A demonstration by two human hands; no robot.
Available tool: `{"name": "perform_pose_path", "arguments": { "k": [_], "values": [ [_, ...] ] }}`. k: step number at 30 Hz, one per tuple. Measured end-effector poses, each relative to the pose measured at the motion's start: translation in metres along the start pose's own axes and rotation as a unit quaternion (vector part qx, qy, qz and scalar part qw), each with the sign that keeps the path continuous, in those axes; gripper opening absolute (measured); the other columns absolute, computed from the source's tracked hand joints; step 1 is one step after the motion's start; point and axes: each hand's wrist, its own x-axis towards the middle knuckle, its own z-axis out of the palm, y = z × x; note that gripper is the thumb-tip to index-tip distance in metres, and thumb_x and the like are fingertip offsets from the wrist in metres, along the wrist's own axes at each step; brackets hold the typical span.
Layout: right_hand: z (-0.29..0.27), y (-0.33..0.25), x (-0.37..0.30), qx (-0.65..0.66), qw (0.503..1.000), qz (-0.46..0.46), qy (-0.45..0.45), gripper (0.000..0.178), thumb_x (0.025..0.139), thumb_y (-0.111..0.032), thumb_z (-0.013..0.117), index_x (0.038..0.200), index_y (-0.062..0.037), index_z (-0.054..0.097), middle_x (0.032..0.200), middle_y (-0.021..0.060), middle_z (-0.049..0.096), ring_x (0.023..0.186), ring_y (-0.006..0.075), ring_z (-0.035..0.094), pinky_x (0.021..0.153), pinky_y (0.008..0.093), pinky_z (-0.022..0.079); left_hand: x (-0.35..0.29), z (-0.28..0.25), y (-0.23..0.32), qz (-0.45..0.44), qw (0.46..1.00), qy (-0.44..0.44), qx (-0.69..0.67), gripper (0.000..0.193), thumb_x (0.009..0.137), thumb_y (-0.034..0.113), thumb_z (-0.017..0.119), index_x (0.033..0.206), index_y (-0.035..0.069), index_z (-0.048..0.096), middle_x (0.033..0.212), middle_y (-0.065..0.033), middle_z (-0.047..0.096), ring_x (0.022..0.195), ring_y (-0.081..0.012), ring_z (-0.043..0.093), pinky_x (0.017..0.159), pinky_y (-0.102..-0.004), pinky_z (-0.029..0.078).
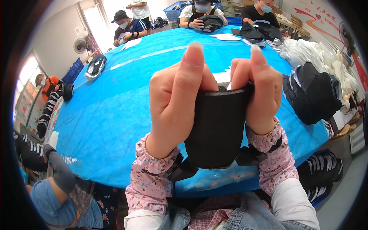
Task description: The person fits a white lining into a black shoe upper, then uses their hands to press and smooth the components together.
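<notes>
A black fabric shoe upper (217,130) hangs between my hands above the blue-covered table (111,119), its rounded end toward me. Curled fingers of my left hand (174,96) grip its upper left edge, with the thumb pointing up. On the opposite edge, my right hand (261,92) is closed the same way, thumb raised. The inside of the upper and most of my fingertips are hidden from view. Pink floral sleeve covers with black straps are on both my forearms.
A pile of black uppers (314,92) lies at the right, beside white plastic bags (306,53). One black-and-white shoe piece (96,66) rests at far left. Several people work around the table; one in blue (65,203) is close at my left. Shoes fill a crate (320,172) lower right.
</notes>
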Motion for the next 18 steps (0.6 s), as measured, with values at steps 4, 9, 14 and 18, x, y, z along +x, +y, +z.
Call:
{"name": "perform_pose_path", "arguments": {
  "k": [4, 9, 14, 18],
  "values": [
    [-0.008, -0.003, 0.004, 0.047, 0.998, 0.023, 0.026, 0.056, 0.094, -0.03, 0.033, 0.049, -0.0004, 0.046, 0.046, 0.0021, 0.042, 0.044, 0.007, 0.035, 0.044, 0.0239, 0.025, 0.002, -0.004, 0.0, -0.014, 0.999, 0.047, 0.021, 0.061, 0.096, 0.037, 0.028, 0.05, 0.001, 0.049, 0.049, 0.0001, 0.045, 0.045, -0.0057, 0.034, 0.043, -0.0225, 0.024],
    [0.024, 0.004, -0.012, 0.243, 0.96, 0.135, 0.001, 0.053, 0.094, -0.033, 0.033, 0.052, -0.0026, 0.043, 0.05, 0.0023, 0.043, 0.051, 0.0088, 0.037, 0.052, 0.024, 0.03, -0.006, -0.007, -0.013, -0.018, 0.992, 0.0, -0.127, 0.064, 0.096, 0.039, 0.021, 0.046, 0.003, 0.042, 0.048, 0.0004, 0.043, 0.045, -0.0059, 0.032, 0.043, -0.0232, 0.023],
    [0.025, 0.007, -0.014, 0.304, 0.94, 0.156, 0.001, 0.053, 0.093, -0.034, 0.032, 0.051, -0.003, 0.042, 0.05, 0.002, 0.042, 0.049, 0.0085, 0.035, 0.049, 0.0231, 0.028, -0.01, 0.008, -0.013, 0.018, 0.966, 0.012, -0.257, 0.048, 0.095, 0.034, 0.026, 0.063, 0.005, 0.048, 0.048, -0.0006, 0.03, 0.045, -0.0114, 0.025, 0.045, -0.0265, 0.025],
    [0.015, 0.011, -0.009, 0.187, 0.975, 0.119, 0.009, 0.055, 0.093, -0.035, 0.031, 0.05, -0.0032, 0.042, 0.049, 0.0021, 0.042, 0.048, 0.0084, 0.035, 0.047, 0.0223, 0.027, -0.01, 0.005, -0.013, 0.064, 0.991, 0.048, -0.107, 0.034, 0.095, 0.028, 0.03, 0.088, 0.005, 0.056, 0.05, 0.0, 0.032, 0.045, -0.0114, 0.028, 0.047, -0.0281, 0.027]
  ]
}}
